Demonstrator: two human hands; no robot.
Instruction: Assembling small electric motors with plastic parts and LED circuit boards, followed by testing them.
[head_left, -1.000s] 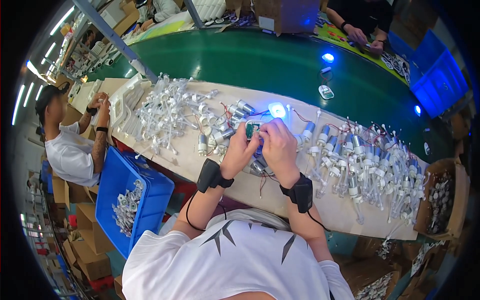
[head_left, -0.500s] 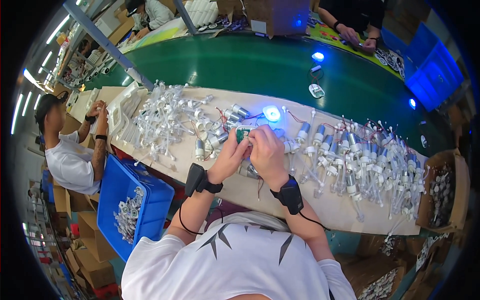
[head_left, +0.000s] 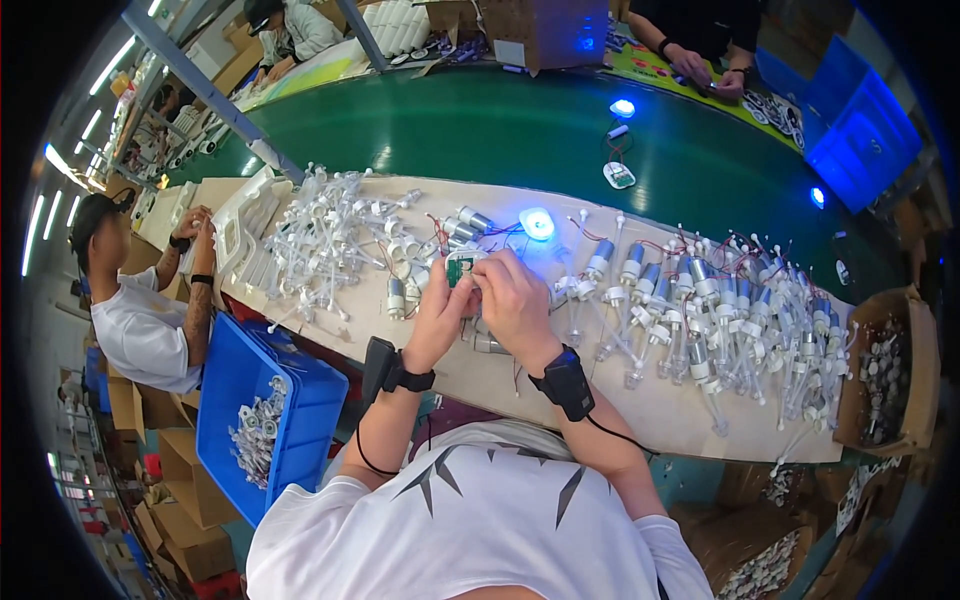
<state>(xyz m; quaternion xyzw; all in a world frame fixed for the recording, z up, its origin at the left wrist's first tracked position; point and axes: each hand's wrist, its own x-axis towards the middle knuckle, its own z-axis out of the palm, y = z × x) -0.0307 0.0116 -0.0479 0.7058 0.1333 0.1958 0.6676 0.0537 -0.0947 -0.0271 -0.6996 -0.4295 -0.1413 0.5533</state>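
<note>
My left hand [head_left: 440,317] is closed round a small white oval housing with a green circuit board [head_left: 460,268] in it. My right hand [head_left: 513,302] is bent in a pinch at the board's right edge; whatever sits between its fingertips is hidden. Just beyond the hands a lit blue-white lamp unit [head_left: 537,224] lies on the bench. Silver motors with white caps [head_left: 462,228] and thin red wires lie close behind my fingers. Another motor [head_left: 490,343] is partly covered beneath my hands.
Clear plastic tubes with white fittings [head_left: 325,225] are heaped left; motors with tubes [head_left: 720,300] pile up right. A green conveyor belt [head_left: 430,120] runs behind, carrying a wired board [head_left: 619,176]. A blue bin [head_left: 315,400] and a cardboard box [head_left: 915,375] flank me. Co-workers sit across and left.
Both hands have shifted slightly left with the board, which now faces up more plainly. The wired board on the belt appears a little further left.
</note>
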